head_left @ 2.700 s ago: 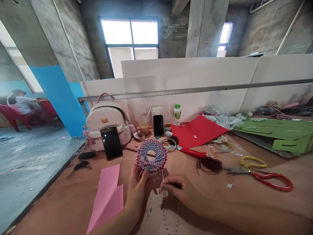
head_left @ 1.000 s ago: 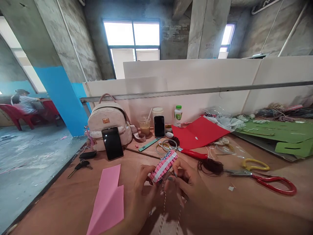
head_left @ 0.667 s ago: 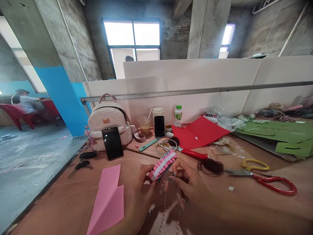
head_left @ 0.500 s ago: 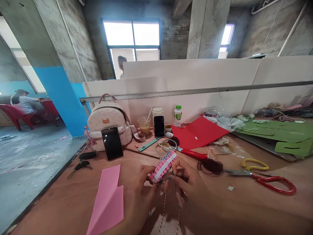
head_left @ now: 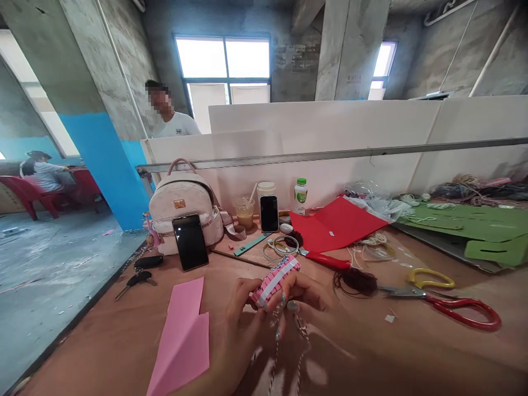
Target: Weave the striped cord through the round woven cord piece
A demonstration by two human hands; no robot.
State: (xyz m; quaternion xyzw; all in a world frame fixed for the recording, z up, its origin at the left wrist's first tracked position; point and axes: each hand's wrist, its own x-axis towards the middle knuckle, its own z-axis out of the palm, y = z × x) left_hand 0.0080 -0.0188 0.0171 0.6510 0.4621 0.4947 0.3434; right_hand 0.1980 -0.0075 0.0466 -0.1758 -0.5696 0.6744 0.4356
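Note:
A small pink piece with a white strip along its side is held tilted above the table. My left hand is closed on its left end, thumb and finger pinching it. Close against its right side is my right hand, fingers bent and drawn together around a twisted cord. Two lengths of this cord hang down below the hands. The fingertips of my right hand partly hide where cord and pink piece meet.
Pink paper lies left of my hands, scissors and dark red thread to the right. Behind are red paper, rings, two phones, a backpack, a cup and a bottle. A person stands beyond the partition.
My right fingers have shifted left and lower over the pink piece and cord. The right cord length now curves more. The person behind the partition has moved left and shows more.

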